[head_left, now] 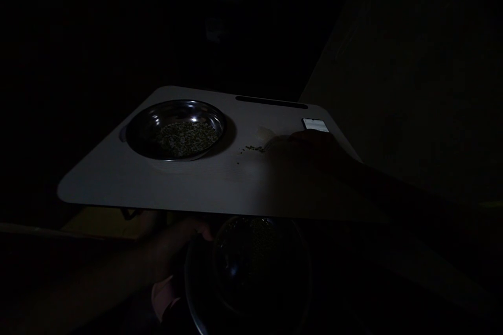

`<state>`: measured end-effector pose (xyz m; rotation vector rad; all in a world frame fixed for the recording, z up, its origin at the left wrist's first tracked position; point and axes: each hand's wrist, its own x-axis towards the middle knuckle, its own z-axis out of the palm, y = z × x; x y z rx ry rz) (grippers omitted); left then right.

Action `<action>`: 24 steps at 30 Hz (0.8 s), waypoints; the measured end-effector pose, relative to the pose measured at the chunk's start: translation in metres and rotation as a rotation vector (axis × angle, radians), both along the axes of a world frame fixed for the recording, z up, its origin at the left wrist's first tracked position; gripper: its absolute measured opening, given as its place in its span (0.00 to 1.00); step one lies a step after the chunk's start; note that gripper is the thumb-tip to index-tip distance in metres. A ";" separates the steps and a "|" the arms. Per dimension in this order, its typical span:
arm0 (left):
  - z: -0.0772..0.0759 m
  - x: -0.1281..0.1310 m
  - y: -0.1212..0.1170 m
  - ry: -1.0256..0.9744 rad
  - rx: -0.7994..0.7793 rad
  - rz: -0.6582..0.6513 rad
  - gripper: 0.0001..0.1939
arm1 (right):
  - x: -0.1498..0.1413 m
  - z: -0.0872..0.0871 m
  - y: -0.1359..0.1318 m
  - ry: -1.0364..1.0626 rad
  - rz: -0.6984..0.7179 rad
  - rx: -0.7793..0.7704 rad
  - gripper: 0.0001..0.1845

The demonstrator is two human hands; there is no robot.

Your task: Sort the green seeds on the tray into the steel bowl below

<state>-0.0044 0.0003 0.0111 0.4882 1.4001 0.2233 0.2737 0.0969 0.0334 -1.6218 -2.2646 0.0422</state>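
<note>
In deep shadow, my left hand [196,229] grips the rim of a dark metal bowl [192,293] just below the table's near edge. Small greenish grains [263,241] show faintly inside that bowl. My right hand [312,142] rests low over the right half of the table, its fingers closed. A thin, pale curved edge [277,138] reaches left from those fingers; its kind is unclear. At its tip lies a small pile of grains [255,148] on the tabletop. A wide steel bowl [135,138] on the left of the table holds pale and green grains [186,137].
The white table [118,183] has rounded corners and a dark slot [271,102] along its far edge. A lit phone [315,125] lies just beyond my right hand. A wall [412,89] rises on the right. Darkness hides most of the surroundings.
</note>
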 end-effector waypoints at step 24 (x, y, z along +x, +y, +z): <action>-0.004 -0.001 0.000 -0.054 -0.095 0.041 0.07 | -0.001 -0.004 -0.004 0.072 -0.019 -0.016 0.12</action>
